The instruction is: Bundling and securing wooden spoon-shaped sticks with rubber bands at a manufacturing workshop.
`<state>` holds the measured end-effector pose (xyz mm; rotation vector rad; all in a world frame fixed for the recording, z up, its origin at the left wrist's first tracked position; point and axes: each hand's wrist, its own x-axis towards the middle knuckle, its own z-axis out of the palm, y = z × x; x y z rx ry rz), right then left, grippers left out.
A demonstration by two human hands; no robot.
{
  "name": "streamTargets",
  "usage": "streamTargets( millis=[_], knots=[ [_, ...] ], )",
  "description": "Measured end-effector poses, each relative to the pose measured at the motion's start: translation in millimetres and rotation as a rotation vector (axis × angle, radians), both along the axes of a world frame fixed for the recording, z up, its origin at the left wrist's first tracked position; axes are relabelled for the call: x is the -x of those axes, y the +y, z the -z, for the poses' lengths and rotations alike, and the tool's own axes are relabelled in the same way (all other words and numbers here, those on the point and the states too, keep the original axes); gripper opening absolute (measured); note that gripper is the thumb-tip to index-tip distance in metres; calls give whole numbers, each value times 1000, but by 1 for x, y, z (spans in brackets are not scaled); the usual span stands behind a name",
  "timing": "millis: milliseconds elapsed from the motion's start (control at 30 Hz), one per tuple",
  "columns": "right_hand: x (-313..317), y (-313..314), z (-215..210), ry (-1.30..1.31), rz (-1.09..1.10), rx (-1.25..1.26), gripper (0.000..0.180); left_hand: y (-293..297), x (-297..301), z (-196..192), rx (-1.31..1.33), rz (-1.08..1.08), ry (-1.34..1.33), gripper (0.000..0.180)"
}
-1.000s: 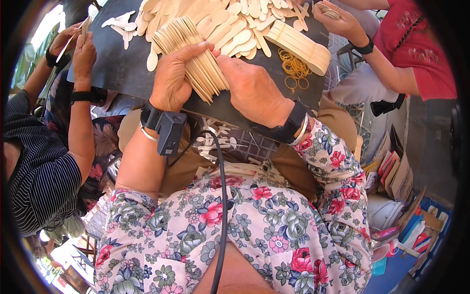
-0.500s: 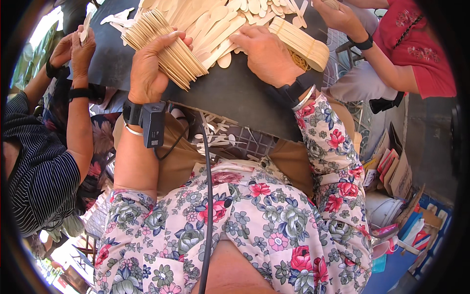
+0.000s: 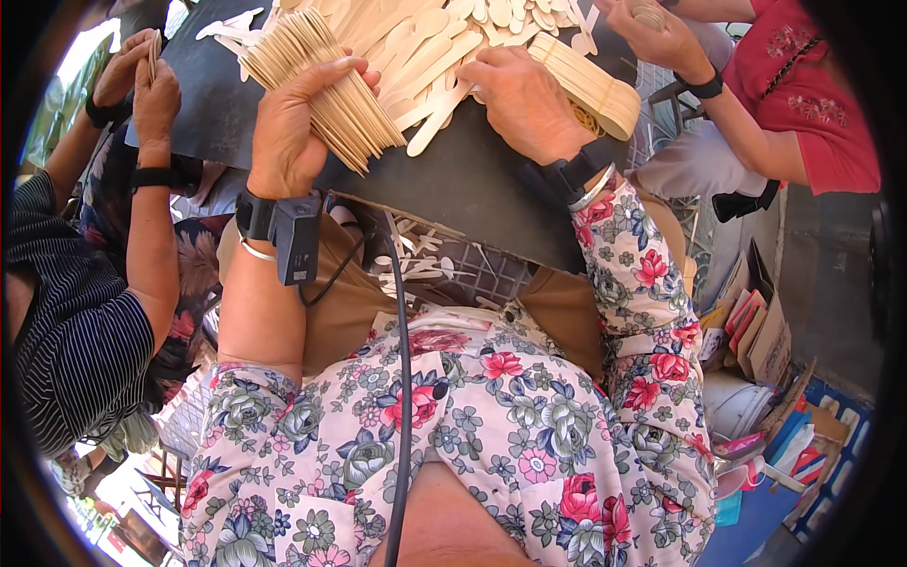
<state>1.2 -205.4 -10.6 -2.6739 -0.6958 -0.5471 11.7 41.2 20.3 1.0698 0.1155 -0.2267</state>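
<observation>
My left hand [image 3: 295, 118] is closed round a thick fanned stack of thin wooden cutlery [image 3: 326, 90], its edges facing me. My right hand [image 3: 529, 99] pinches one flat wooden cutlery piece [image 3: 437, 123] near its upper end. The rounded lower end of that piece points toward me over the dark tabletop, and my fingers hide its other end. Beyond both hands lies a loose pile of pale wooden spoons [image 3: 420, 47]. Just right of my right hand rests a banded bundle of wooden cutlery [image 3: 600, 94], with yellow rubber bands [image 3: 586, 118] beside it.
The dark table [image 3: 453, 198] has its near edge in front of my lap. Loose white cutlery pieces [image 3: 420, 260] lie below that edge. Co-workers' hands hold wooden pieces at left [image 3: 154, 94] and right [image 3: 652, 28]. A cardboard box [image 3: 765, 331] stands at the right.
My right hand has shifted slightly right and now draws a single wooden piece off the pile toward me. My left hand keeps its stack almost in place. The left co-worker's hands have come together.
</observation>
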Motion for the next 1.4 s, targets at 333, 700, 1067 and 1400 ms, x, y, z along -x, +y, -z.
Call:
streamTargets(
  millis=[333,700,1067,1400],
  knots=[
    [0,-1,-4,-44,28,-8,9,-1,1,0,-21,50,4,31],
    [-4,-19,-19,-58,42,-305,14,14,-7,4,22,-38,-48,28],
    [8,-19,-13,428,-102,-282,13,25,-9,4,41,-37,-48,26],
    [16,-16,-14,169,27,12,23,17,-5,2,31,-26,-36,26]
  ],
)
